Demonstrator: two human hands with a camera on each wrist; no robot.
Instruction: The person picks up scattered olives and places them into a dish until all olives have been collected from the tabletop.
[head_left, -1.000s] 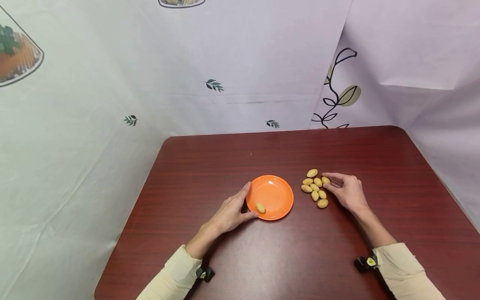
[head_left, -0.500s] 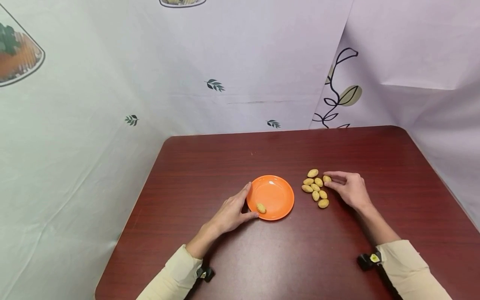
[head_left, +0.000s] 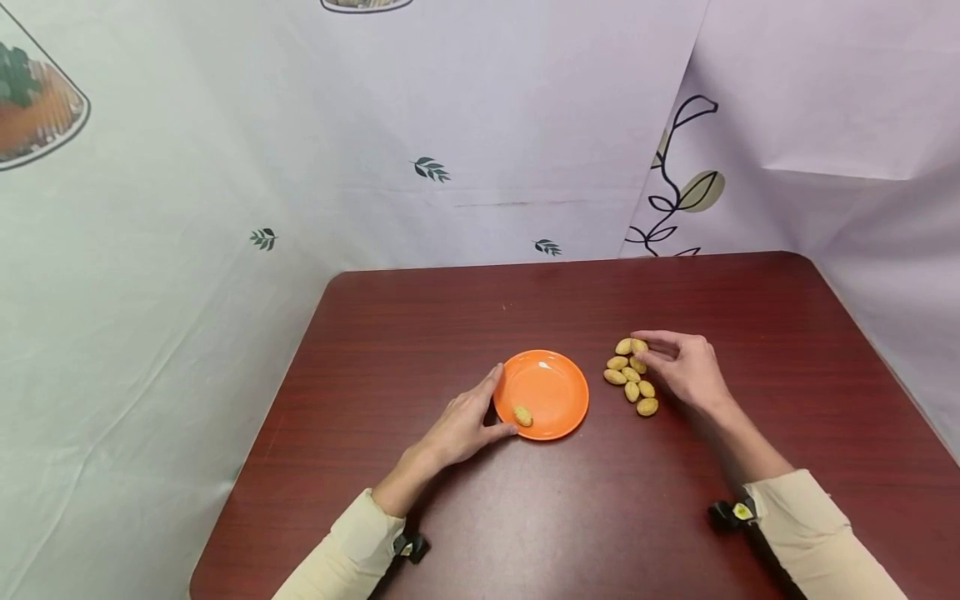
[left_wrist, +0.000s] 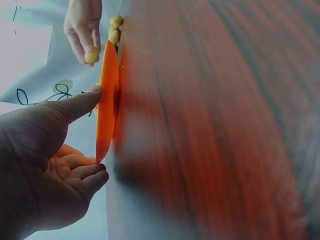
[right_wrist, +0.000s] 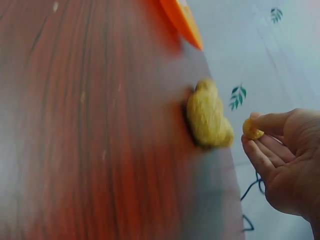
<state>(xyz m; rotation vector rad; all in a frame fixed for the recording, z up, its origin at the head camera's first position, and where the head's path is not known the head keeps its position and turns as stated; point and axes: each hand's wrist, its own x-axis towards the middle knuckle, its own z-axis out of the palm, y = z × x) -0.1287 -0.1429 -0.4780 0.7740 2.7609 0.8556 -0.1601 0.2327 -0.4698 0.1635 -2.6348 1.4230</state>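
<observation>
My left hand (head_left: pixel 463 427) holds the left rim of a round orange plate (head_left: pixel 551 392), thumb and fingers spread along the edge. A yellow-brown oval piece (head_left: pixel 522 416), rough like a nut in its shell, lies on the plate near the thumb. To the right of the plate, my right hand (head_left: pixel 692 367) pinches another such nut-like piece (right_wrist: pixel 252 129) between thumb and fingertips. The right wrist view shows this piece raised off the table. Several similar pieces (head_left: pixel 631 375) lie in a loose cluster just below and left of that hand.
A dark red wood-grain table (head_left: pixel 420 333) lies under everything. White printed cloth (head_left: pixel 480 200) hangs behind its far edge and along both sides. Black wrist cameras (head_left: pixel 723 516) sit at the sleeve cuffs.
My right hand has lifted the pinched nut-like piece and moved it left and slightly away, over the cluster. The left hand and the plate have stayed in place.
</observation>
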